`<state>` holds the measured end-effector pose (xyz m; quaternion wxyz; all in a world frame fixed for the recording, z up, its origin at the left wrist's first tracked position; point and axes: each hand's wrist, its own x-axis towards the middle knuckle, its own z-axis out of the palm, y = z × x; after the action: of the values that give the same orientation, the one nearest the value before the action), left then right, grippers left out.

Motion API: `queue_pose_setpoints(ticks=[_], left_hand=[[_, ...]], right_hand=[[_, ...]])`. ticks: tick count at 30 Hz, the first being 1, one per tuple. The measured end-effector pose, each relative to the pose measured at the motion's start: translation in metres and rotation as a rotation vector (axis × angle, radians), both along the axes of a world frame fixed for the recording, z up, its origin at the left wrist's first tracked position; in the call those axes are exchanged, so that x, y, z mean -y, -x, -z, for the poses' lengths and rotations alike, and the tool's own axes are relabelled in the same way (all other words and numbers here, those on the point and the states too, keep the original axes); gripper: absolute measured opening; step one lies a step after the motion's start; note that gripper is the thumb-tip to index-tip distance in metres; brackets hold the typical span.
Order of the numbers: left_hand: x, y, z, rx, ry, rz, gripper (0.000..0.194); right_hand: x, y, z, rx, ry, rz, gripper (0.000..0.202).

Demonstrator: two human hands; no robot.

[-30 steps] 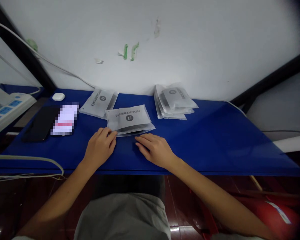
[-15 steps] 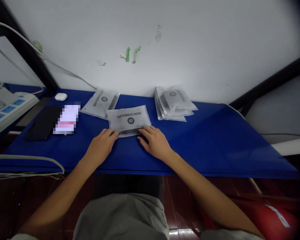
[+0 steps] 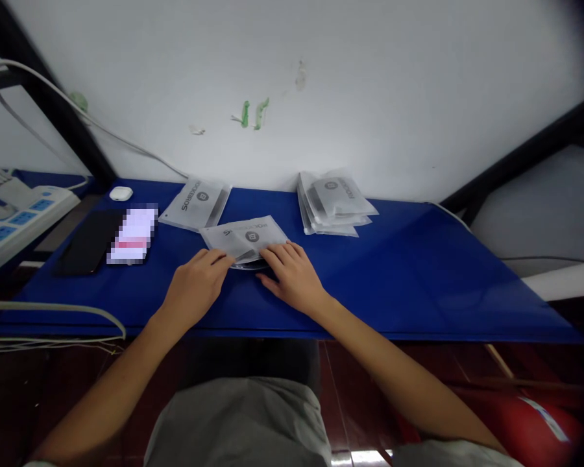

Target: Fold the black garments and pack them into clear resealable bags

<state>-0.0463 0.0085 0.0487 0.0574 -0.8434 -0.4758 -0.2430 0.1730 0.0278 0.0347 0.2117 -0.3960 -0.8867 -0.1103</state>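
Note:
A frosted plastic pouch (image 3: pixel 243 239) printed ROCKBROS lies on the table in front of me, its lettering upside down. Its near edge is buckled and gapes, and a dark strip shows there. My left hand (image 3: pixel 197 282) is closed on the near left corner, fingers curled over the edge. My right hand (image 3: pixel 292 272) rests on the near right part, fingers stretched over the plastic and thumb apart below the edge. What is inside the pouch cannot be made out.
Another frosted pouch (image 3: pixel 194 204) lies behind on the left. Several similar pouches (image 3: pixel 343 198) are stacked by the wall at the right. A dark phone (image 3: pixel 90 243), a blurred lit screen (image 3: pixel 133 233), a white earbud case (image 3: pixel 121 194) and a power strip (image 3: pixel 26 217) stand left on the blue table (image 3: pixel 418 272).
The pouch's near edge, flat before, has buckled and come apart between my hands. My right fingers have slid slightly left over the plastic. The other pouches have stayed in place.

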Motion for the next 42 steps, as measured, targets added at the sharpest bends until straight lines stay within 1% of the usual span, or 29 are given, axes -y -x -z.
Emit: queue_pose_setpoints(ticks=[3, 7, 9, 12, 16, 21, 24, 29, 33, 36, 39, 42], left_hand=[[0.002, 0.002, -0.013, 0.136, 0.043, 0.030, 0.024], [0.005, 0.002, -0.028, 0.300, 0.093, 0.052, 0.020], [0.006, 0.001, -0.034, 0.353, 0.101, 0.061, 0.018], [0.006, 0.000, -0.037, 0.412, 0.114, 0.067, 0.016], [0.005, 0.000, -0.036, 0.449, 0.143, 0.074, 0.016], [0.007, 0.004, -0.031, 0.506, 0.130, 0.110, 0.016], [0.008, 0.007, -0.028, 0.545, 0.120, 0.098, 0.019], [0.009, 0.008, -0.024, 0.602, 0.044, 0.060, 0.013], [0.007, 0.008, -0.023, 0.586, -0.005, 0.059, 0.016], [0.006, 0.007, -0.022, 0.578, -0.021, 0.013, 0.016], [0.005, 0.004, -0.021, 0.588, -0.003, -0.035, 0.015], [0.004, 0.001, -0.020, 0.580, 0.030, -0.026, 0.015]], right_hand=[[0.001, 0.001, -0.009, -0.010, -0.062, -0.037, 0.022], [0.005, -0.001, -0.027, -0.065, -0.113, -0.069, 0.014], [0.007, -0.002, -0.036, -0.105, -0.088, -0.083, 0.011], [0.007, -0.004, -0.046, -0.168, -0.012, -0.091, 0.011], [0.005, -0.007, -0.053, -0.200, 0.035, -0.112, 0.013], [0.004, -0.010, -0.059, -0.212, 0.073, -0.114, 0.015], [0.004, -0.012, -0.064, -0.229, 0.097, -0.105, 0.015], [0.003, -0.013, -0.073, -0.242, 0.179, -0.116, 0.014], [0.003, -0.015, -0.079, -0.220, 0.236, -0.128, 0.016], [0.003, -0.016, -0.081, -0.191, 0.260, -0.150, 0.017], [0.004, -0.016, -0.080, -0.176, 0.268, -0.139, 0.015], [0.005, -0.009, -0.078, -0.171, 0.242, -0.116, 0.012]])
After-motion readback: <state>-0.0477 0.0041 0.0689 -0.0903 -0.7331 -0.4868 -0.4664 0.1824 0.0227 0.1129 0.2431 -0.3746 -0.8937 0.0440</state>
